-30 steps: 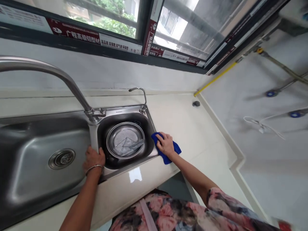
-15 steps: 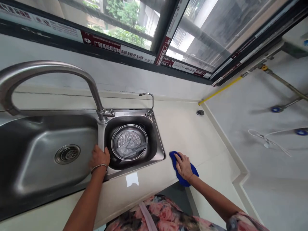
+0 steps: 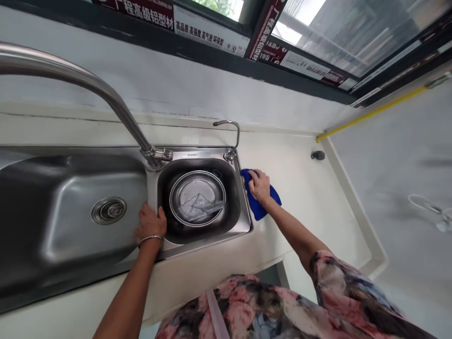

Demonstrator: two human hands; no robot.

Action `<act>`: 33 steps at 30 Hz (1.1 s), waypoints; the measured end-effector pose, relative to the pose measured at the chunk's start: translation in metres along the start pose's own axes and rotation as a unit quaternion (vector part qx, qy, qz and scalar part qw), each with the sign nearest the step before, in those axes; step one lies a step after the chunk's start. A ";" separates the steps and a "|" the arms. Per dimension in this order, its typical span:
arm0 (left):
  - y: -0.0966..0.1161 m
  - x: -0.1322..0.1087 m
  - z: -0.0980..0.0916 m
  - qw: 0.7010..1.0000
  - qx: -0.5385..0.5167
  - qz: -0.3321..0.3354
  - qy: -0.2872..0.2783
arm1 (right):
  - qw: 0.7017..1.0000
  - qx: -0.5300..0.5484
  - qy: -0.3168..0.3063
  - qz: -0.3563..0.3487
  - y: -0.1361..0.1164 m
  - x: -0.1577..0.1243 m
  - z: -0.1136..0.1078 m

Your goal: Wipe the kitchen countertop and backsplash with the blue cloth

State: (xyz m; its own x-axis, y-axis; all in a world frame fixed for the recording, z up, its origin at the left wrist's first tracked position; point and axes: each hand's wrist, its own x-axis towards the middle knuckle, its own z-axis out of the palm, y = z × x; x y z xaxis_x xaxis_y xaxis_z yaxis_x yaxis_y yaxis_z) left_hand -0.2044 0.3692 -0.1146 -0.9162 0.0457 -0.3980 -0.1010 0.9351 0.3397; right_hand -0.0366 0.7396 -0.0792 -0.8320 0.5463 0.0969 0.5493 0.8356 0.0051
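Observation:
My right hand (image 3: 259, 185) presses a blue cloth (image 3: 260, 205) onto the pale countertop (image 3: 300, 188), right beside the right rim of the small sink basin (image 3: 246, 207), its fingers curled over the cloth. My left hand (image 3: 151, 225), with a bangle at the wrist, grips the steel divider between the large basin (image 3: 70, 216) and the small basin. Inside the small basin sits a round metal strainer basket (image 3: 183, 188) with a grey cloth (image 3: 199, 207) lying in it.
A tall curved faucet (image 3: 106, 96) arches over the large basin, and a small thin tap (image 3: 231, 136) stands at the sink's back right corner. A dark knob (image 3: 318, 155) and a yellow pipe (image 3: 370, 113) are at the counter's far corner. A window runs above.
My right hand slid the blue cloth from the counter's front edge back up along the sink's right rim. My left hand stayed on the divider. The view tilted downward.

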 end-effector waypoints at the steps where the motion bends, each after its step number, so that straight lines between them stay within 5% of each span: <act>1: 0.000 0.000 0.000 1.000 0.002 0.001 0.001 | 1.000 -0.011 -0.006 0.008 -0.002 0.010 0.000; 6: 0.001 0.001 -0.002 1.000 0.008 0.005 0.002 | 0.999 -0.030 -0.012 0.012 -0.010 0.015 -0.004; 14: 0.005 -0.001 -0.005 1.000 -0.017 0.011 0.004 | 0.994 0.060 -0.022 -0.083 -0.038 -0.101 -0.017; 23: 0.004 -0.005 -0.008 0.999 -0.049 0.012 -0.014 | 0.988 0.145 -0.031 -0.036 -0.088 -0.181 -0.019; 26: 0.004 -0.004 -0.007 0.999 -0.046 0.013 -0.011 | 0.982 0.168 -0.053 -0.069 -0.122 -0.183 -0.017; 33: 0.004 -0.003 -0.007 0.999 -0.022 0.024 -0.002 | 0.932 0.233 -0.127 -0.246 -0.246 -0.166 -0.004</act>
State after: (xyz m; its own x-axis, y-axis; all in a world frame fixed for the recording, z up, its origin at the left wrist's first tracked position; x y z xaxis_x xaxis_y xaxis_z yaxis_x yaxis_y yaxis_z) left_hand -0.2049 0.3708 -0.1059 -0.9191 0.0921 -0.3831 -0.0730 0.9156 0.3953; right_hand -0.0335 0.4432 -0.0928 -0.9984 0.0376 -0.0424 0.0527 0.8905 -0.4520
